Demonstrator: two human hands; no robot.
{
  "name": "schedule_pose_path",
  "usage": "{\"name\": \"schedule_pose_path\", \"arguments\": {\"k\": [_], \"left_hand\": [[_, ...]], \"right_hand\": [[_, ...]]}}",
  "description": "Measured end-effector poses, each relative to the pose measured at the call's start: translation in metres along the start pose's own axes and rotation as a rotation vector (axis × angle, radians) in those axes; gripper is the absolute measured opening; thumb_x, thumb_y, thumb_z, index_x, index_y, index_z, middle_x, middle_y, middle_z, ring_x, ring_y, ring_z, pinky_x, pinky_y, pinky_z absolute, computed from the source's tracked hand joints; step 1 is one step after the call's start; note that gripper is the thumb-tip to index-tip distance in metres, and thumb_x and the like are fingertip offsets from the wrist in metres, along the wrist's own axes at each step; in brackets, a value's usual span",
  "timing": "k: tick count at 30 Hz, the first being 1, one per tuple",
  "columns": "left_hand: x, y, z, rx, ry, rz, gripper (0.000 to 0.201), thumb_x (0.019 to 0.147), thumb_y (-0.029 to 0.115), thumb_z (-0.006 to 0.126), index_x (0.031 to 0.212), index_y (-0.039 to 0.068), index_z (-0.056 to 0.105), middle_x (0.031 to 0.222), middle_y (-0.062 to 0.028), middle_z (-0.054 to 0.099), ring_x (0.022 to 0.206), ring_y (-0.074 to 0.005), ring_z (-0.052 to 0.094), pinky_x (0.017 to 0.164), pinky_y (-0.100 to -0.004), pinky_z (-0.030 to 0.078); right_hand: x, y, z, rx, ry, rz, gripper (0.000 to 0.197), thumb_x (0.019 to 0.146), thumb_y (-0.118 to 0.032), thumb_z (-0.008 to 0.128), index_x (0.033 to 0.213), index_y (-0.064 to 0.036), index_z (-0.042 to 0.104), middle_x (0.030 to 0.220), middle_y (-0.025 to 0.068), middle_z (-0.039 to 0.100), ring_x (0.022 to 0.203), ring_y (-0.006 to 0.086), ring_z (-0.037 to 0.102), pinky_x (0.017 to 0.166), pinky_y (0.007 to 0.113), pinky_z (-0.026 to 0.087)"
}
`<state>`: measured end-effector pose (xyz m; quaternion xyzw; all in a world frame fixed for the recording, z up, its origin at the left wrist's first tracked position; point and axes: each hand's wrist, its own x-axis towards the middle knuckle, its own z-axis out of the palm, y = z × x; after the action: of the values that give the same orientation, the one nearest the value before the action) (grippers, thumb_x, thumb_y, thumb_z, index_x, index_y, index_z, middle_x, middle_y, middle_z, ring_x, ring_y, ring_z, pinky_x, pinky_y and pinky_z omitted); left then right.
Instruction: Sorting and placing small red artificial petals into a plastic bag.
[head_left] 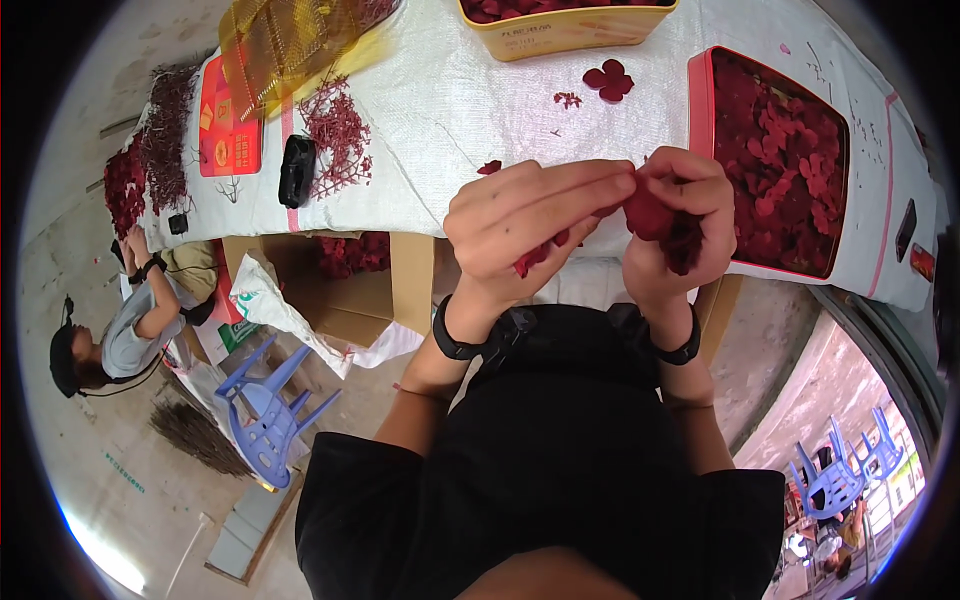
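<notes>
Red petals [652, 216] are in both hands, held up in front of the body, near the edge of the white cloth [430, 90]. The left hand [530, 225] is bent over, closed on some red bits that peek out under its fingers. The right hand [685, 225] is curled shut around a bigger dark red bunch. The fingertips of the two hands are very close; I cannot tell if they touch. To do this well, I think soft pinching is best, because the petals look thin and could rip or get squashed. One hand should stay still while the other works, a little at a time. The bits under the left fingers could slip out, so a loose cup shape would help. Stems should stay away from petals: the stem pile [335, 140] lies off to the left, while the red tin [701, 140] full of petals sits just beside the right hand.
</notes>
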<state>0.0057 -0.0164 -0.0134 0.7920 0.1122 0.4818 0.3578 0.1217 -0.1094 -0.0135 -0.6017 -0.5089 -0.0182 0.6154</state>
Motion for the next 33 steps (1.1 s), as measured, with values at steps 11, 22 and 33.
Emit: {"name": "schedule_pose_path", "arguments": {"k": [11, 22, 33], "left_hand": [[0.007, 0.016, -0.011, 0.175, -0.052, 0.179, 0.026, 0.071, 0.004, 0.066, 0.095, 0.009, 0.073, 0.099, -0.0016, 0.07, 0.05, -0.0077, 0.041, 0.045, -0.0196, 0.034], [0.002, 0.014, -0.013, 0.184, -0.055, 0.158, 0.028, 0.07, 0.004, 0.066, 0.097, 0.009, 0.073, 0.1, -0.0026, 0.07, 0.051, -0.0073, 0.043, 0.045, -0.019, 0.035], [0.006, 0.002, -0.002, -0.14, 0.006, -0.701, 0.015, 0.077, 0.003, 0.068, 0.091, 0.003, 0.072, 0.076, -0.0074, 0.068, 0.051, -0.0136, 0.056, 0.044, -0.0211, 0.039]], "right_hand": [[0.017, -0.001, -0.018, 0.046, -0.121, -0.232, 0.024, 0.069, 0.001, 0.073, 0.088, -0.0006, 0.058, 0.084, 0.015, 0.062, 0.061, 0.0203, 0.059, 0.054, 0.027, 0.045], [0.011, -0.004, -0.005, -0.036, -0.024, -0.227, 0.016, 0.074, -0.002, 0.068, 0.086, -0.0004, 0.058, 0.077, 0.013, 0.061, 0.064, 0.0213, 0.059, 0.056, 0.026, 0.045], [0.016, 0.008, 0.008, 0.215, -0.174, 0.474, 0.01, 0.082, 0.002, 0.059, 0.091, -0.0033, 0.058, 0.081, 0.0062, 0.058, 0.066, 0.0105, 0.056, 0.055, 0.022, 0.042]]}}
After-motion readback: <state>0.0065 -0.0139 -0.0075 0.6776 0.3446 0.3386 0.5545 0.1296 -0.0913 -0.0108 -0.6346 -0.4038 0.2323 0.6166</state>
